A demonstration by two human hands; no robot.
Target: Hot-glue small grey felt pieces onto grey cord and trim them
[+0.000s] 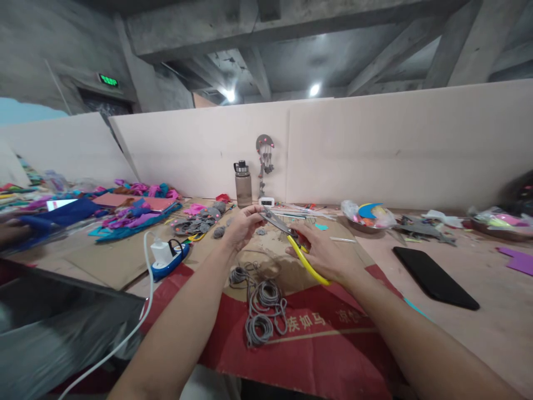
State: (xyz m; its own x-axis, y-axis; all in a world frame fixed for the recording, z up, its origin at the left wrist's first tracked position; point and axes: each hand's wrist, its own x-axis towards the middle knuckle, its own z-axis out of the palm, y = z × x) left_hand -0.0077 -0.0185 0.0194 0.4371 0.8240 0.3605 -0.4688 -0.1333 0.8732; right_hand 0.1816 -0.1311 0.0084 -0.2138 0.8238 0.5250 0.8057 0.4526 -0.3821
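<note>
The fingers of the right hand [320,253] are clamped on the yellow-handled scissors [312,265], which slant up over the board [333,358], blades toward the left hand [245,226]. There, thumb and fingertips are together at the blade tips; whatever they may pinch is too small to make out. Below both hands, grey cord [259,329] lies in loose coils, partly on the board's red print. Beyond the left hand are a heap of grey pieces [195,223] and a bottle [244,188]; a small clock [266,202] is beside the bottle, under a moon-shaped ornament [265,145] against the partition [358,150]. A power strip [170,264] sits left of the left forearm, a phone [435,276] right of the right one. At far left, another person's hand [11,232] is by blue cloth [66,215].
</note>
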